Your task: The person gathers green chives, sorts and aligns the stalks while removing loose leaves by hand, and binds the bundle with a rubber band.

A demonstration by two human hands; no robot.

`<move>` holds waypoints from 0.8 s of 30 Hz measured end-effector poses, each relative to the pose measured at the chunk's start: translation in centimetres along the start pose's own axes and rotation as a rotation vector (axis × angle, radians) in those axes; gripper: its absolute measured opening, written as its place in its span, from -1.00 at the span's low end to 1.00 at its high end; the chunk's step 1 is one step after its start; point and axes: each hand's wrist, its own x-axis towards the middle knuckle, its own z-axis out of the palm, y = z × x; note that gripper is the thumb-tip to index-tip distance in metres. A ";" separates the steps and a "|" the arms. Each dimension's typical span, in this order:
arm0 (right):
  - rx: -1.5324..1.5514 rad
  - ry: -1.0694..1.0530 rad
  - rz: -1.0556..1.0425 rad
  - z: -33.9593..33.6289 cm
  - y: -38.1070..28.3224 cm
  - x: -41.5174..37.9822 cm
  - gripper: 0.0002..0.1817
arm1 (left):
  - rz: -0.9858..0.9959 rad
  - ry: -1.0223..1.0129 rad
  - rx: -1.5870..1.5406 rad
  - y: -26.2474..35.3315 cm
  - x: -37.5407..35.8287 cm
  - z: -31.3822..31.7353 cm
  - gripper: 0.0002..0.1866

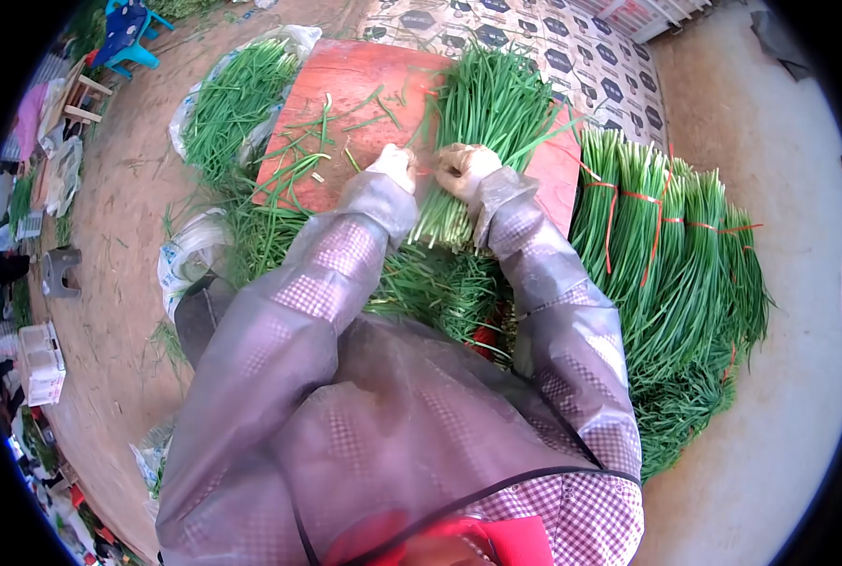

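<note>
A thick bundle of garlic chives (pixel 498 99) lies on a red board (pixel 364 71), its pale cut ends (pixel 440 222) pointing toward me. My right hand (pixel 465 170), in a whitish glove, is closed and rests on top of the bundle. Just left of the bundle, my left hand (pixel 397 167), also gloved, is closed in a fist above the board. What either fist grips is hidden by the fingers; a faint reddish line shows between them. Loose green leaves (pixel 293 174) and trimmings are scattered over the board's left side.
Several chive bundles (pixel 642 208) bound with red ties stand against the board's right side. A plastic bag of chives (pixel 246 99) lies to the left on the dirt floor. Loose leaves (pixel 440 288) heap between my body and the board. A blue chair (pixel 133 42) stands far left.
</note>
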 end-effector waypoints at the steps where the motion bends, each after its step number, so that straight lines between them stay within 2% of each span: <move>1: 0.024 0.018 -0.020 0.0 0.1 0.0 -0.81 | 0.002 0.002 0.001 0.1 0.0 -0.1 -0.82; 5: 0.042 0.058 -0.027 0.3 0.1 -0.1 -0.85 | 0.032 0.010 -0.080 -1.3 0.8 1.7 -0.83; 6: 0.042 0.059 -0.026 0.2 0.0 -0.1 -0.85 | -0.014 0.021 -0.205 -2.7 1.6 3.4 -0.85; 7: 0.002 0.002 0.016 0.0 -0.1 0.0 -0.79 | -0.060 0.032 -0.330 -3.5 2.0 4.3 -0.87; 8: -0.037 -0.055 0.057 -0.1 -0.1 0.0 -0.71 | -0.060 0.031 -0.331 -3.5 1.9 4.3 -0.87; 10: -0.053 -0.060 0.061 0.0 -0.2 0.2 -0.72 | -0.254 -0.094 -0.739 -3.5 1.8 4.1 -0.86; 11: -0.068 -0.064 0.065 0.0 -0.4 0.3 -0.73 | -0.254 -0.094 -0.738 -3.3 1.7 3.9 -0.86; 13: -0.102 -0.088 0.090 -0.1 -0.9 0.6 -0.73 | -0.363 -0.158 -1.046 -2.9 1.6 3.4 -0.83; 15: -0.136 -0.113 0.117 0.2 -0.8 0.6 -0.74 | -0.366 -0.157 -1.070 -1.8 0.8 2.5 -0.82; 17: -0.175 -0.007 0.052 0.9 -0.4 0.6 -0.75 | -0.371 -0.158 -1.095 -1.5 0.6 2.3 -0.80; 24: -0.169 -0.040 0.012 0.7 -0.7 0.8 -0.75 | -0.496 -0.218 -1.253 -1.0 0.2 1.2 -0.78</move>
